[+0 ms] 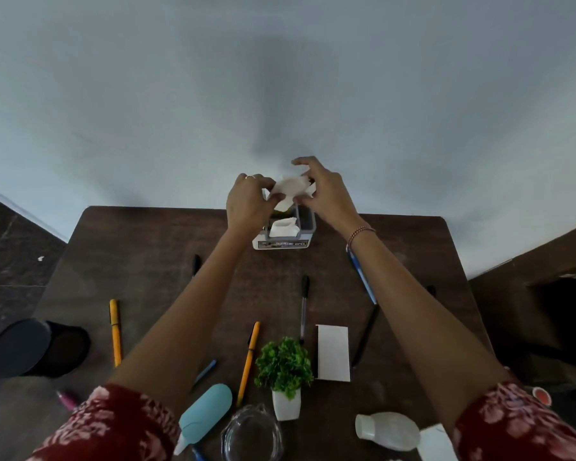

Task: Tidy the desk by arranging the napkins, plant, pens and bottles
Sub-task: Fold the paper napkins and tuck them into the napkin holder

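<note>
While the dark, wood-grained desk (pixel 147 261) lies broad and flat beneath my arms, the boxy grey-and-white organiser (pixel 281 243) stands at its far edge, a folded napkin (pixel 282 227) sitting white in its front compartment. Just above it, my left hand (pixel 246 202) and right hand (pixel 323 191) each pinch an edge of the crumpled napkin (pixel 288 191), thin, creased and white, my right forefinger lifted free.

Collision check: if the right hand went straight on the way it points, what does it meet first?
The right hand pinches the napkin; next likely the left hand gripping its other side. Past those, only the wall behind the desk organizer; depth unclear from one view.
</note>
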